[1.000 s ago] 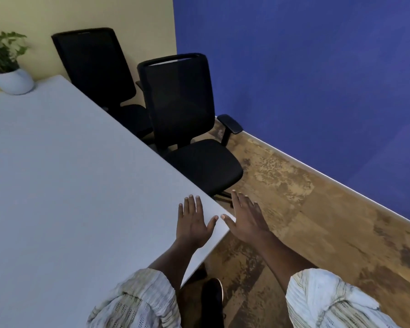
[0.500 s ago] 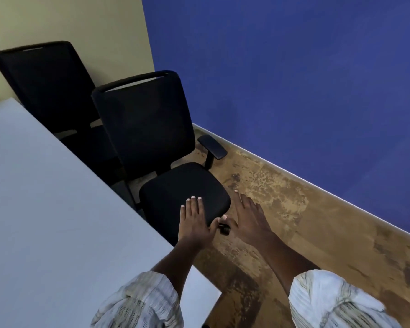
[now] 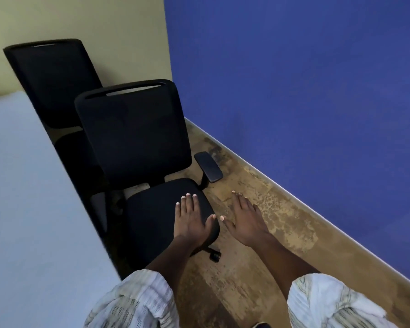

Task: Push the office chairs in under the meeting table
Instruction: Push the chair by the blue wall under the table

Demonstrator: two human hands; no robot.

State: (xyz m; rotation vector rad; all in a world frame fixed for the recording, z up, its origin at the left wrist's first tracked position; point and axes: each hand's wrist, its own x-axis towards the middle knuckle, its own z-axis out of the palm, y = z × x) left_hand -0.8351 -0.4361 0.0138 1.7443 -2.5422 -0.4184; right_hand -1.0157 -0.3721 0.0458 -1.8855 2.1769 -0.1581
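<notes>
Nearer chair [image 3: 137, 147] beside table's [image 3: 29, 209] long edge, seat not tucked under | left hand [image 3: 191, 220], right hand [image 3: 245, 221] flat, fingers spread, empty, likely reaching to push | farther chair [image 3: 55, 79] alongside same edge

You have two black office chairs in front of you, the near chair [image 3: 137, 147] and the far chair [image 3: 55, 79], beside one white table [image 3: 29, 209]; two bare hands show, your left hand [image 3: 191, 221] and right hand [image 3: 246, 221], plus one visible armrest [image 3: 208, 166] and one castor [image 3: 214, 256]
</notes>
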